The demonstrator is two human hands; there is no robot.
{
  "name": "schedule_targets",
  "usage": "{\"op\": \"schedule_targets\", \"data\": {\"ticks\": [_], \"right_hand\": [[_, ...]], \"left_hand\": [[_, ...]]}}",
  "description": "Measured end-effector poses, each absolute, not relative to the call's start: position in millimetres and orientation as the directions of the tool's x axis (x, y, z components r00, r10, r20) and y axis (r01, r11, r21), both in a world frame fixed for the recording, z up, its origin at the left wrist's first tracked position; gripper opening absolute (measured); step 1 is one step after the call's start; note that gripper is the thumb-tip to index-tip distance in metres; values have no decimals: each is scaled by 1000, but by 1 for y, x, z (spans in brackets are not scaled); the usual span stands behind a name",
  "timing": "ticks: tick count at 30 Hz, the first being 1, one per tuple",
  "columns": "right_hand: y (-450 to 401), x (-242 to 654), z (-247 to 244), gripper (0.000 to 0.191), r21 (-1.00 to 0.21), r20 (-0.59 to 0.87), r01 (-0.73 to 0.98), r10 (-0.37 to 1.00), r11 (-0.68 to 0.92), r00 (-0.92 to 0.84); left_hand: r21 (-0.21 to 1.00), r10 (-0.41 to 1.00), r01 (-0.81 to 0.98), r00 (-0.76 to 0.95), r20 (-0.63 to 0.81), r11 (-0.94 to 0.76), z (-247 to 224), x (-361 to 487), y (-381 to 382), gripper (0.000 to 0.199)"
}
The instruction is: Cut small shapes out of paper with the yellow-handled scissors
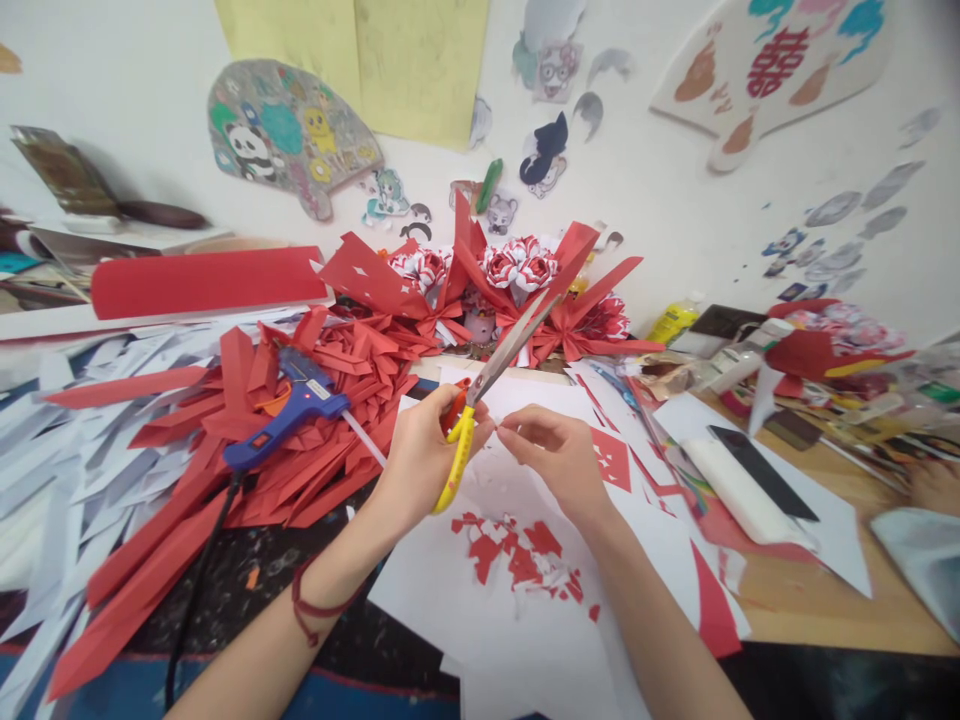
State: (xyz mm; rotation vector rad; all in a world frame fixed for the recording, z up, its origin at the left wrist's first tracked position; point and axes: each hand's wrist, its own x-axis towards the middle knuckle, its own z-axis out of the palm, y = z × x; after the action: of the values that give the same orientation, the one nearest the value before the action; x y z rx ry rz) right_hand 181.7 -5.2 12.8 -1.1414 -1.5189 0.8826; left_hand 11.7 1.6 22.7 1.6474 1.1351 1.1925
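My left hand (424, 450) is closed around the scissors (504, 352), which have yellow and orange handles and blades pointing up to the right. The blades look nearly together. To its right, my right hand (551, 455) has thumb and forefinger pinched near the left fingertips; a tiny pale bit seems to be between them, too small to name. Below both hands, red and white paper scraps (517, 560) lie on white paper sheets (540, 660). A red cord circles my left wrist.
Folded red strips (300, 450) and white strips (45, 440) pile up at left, under a blue glue gun (292, 415). Red-and-white paper flowers (517, 268) stand at the back. At right are a phone (761, 472) and a yellow bottle (673, 320); another person's hand (936, 487) shows at the edge.
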Motion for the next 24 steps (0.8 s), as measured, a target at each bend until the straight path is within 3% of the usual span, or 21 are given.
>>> {"op": "schedule_targets", "data": {"ticks": [8,14,20,24], "right_hand": [[-4,182,12,17,-937,313,176,949,303,33],[1,187,9,19,-926,251,317,961,204,114],[3,185,2,8,-729,190,644,973,231,-133],[3,181,-5,12,-622,171,739,966,259,-195]], "left_hand": [[923,950,237,147,274,-303,23,10,3,21],[919,960,280,65,271,-279,25,9,6,23],[906,953,303,19,303,-295,23,8,8,22],[896,956,339,43,290,-287,22,8,8,19]]}}
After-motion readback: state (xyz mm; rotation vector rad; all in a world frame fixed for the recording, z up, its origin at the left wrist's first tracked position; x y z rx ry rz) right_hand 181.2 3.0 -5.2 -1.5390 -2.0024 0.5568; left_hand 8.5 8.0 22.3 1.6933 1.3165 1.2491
